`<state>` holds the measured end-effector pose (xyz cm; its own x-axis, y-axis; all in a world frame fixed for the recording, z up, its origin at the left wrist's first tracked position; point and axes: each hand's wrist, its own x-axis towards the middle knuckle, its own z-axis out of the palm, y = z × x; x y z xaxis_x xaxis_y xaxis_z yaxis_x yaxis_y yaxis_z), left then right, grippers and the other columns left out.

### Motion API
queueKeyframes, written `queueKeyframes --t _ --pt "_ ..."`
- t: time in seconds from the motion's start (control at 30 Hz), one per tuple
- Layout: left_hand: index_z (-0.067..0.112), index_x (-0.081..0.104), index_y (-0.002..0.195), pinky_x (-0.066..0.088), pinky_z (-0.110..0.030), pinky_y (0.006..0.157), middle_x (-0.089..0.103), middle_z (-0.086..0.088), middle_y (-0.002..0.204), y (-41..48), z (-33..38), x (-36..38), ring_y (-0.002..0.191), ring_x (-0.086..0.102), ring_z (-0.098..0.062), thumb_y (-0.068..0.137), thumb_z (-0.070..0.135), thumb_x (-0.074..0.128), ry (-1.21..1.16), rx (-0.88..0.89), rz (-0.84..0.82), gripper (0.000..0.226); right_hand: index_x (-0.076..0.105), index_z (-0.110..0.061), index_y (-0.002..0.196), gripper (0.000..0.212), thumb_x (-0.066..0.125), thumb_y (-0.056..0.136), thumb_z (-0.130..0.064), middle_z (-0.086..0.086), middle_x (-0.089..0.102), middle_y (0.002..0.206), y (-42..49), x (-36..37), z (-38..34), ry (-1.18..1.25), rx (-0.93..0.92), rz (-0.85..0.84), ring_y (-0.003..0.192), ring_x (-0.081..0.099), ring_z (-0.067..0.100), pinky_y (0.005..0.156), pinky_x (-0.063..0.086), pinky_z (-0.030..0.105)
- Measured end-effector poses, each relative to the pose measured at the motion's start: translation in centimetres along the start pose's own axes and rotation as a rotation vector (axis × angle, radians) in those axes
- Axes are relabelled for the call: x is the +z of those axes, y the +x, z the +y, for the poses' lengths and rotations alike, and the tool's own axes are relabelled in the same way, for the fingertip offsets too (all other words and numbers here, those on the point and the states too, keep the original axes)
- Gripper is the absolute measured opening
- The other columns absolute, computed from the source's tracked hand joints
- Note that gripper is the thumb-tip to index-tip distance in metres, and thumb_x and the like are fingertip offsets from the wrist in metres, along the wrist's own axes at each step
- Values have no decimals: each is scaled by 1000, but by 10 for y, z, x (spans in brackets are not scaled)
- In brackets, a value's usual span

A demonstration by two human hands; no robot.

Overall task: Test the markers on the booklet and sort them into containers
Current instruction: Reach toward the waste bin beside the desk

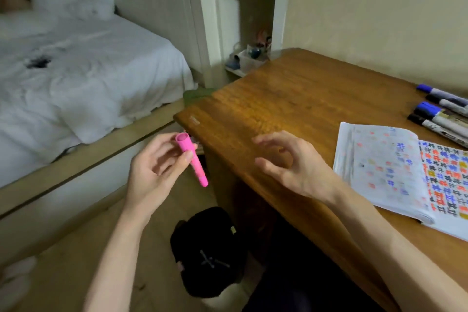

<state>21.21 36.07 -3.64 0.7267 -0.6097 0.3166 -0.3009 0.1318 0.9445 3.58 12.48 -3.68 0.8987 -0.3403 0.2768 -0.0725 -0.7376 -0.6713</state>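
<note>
Pink marker [192, 162] pinched between thumb and fingers of the left hand [154, 172], held off the wooden desk's [291, 99] near-left corner, tilted for inspection (cap apparently on). Right hand [291, 164] empty, fingers spread and curled above the desk edge, seemingly poised to pull the cap. Open booklet [395, 175], already crowded with coloured test marks, lying at right within reach. More markers [440, 111] lined up just beyond the booklet, likely awaiting testing. No sorting containers clearly in view.
</note>
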Motion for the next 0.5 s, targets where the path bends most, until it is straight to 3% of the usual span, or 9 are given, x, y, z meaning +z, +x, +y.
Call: queueKeyframes --t 0.1,0.2,0.27,0.37,0.5 --pt "18 68 118 56 -39 101 76 -6 114 -9 -16 -18 113 71 -24 91 8 73 65 -91 -46 30 65 -33 134 39 73 97 -39 -12 65 129 7 10 -4 25 -6 -33 117 64 2 99 56 29" --pt "19 68 118 55 -37 101 74 3 118 -13 -29 -25 115 69 -17 91 12 75 212 -126 -158 28 65 -29 135 39 72 97 -37 -11 65 130 9 15 -6 51 -3 -48 118 65 3 100 57 35" --pt "21 70 117 55 -33 101 74 9 118 -13 -35 -27 114 68 -12 92 15 75 294 -118 -139 26 66 -27 135 39 72 97 -35 -10 66 130 9 16 -7 61 4 -48 117 66 3 100 58 35" --pt "20 72 115 55 -27 97 75 7 114 -11 -37 -22 111 69 -12 95 12 72 253 -113 -79 21 66 -28 133 38 74 96 -35 -12 66 128 7 14 -4 65 12 -37 117 66 2 101 58 36" --pt "14 71 117 55 -24 94 75 3 113 -1 -29 10 109 70 -15 97 8 69 206 -50 -153 21 67 -32 130 35 74 96 -35 -14 68 125 -4 1 2 64 35 -10 114 68 2 99 58 33"
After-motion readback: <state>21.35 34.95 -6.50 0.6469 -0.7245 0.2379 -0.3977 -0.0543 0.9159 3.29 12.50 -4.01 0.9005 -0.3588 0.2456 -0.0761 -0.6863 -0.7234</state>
